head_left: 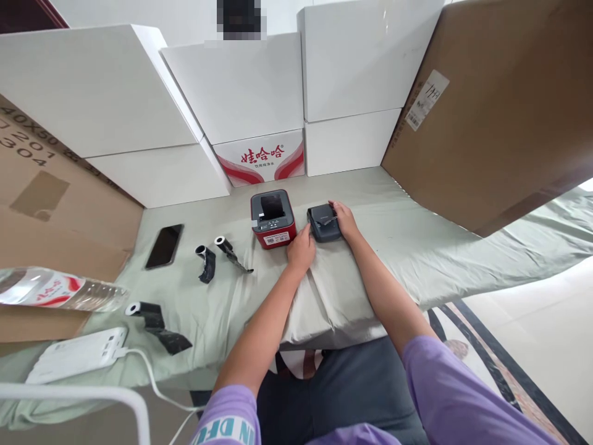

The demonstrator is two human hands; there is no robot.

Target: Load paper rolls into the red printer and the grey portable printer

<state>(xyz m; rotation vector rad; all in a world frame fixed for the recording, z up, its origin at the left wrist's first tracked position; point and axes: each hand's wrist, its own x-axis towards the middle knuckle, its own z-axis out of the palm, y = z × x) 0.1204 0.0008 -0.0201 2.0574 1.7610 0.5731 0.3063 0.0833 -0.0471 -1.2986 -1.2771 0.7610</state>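
Observation:
A small dark grey boxy device (325,221) lies on the cloth between my two hands. My right hand (346,220) curls over its right edge, fingers at the far corner. Against its near left side, my left hand (301,250) has its fingers closed, with the fingertips partly hidden. Just left of that hand stands a red and black machine (273,218) with a dark window on top and a printed label on its front. Farther left are a roll of black film (206,264) on a white core and a second black film roll (227,247), both partly unwound.
White cartons (259,86) line the back, with brown cartons (500,111) at both ends. On the left lie a phone (164,246), a water bottle (60,289), another film roll (151,315) and a white power bank (78,354) with a cable. A white curved bar (92,391) crosses the lower left.

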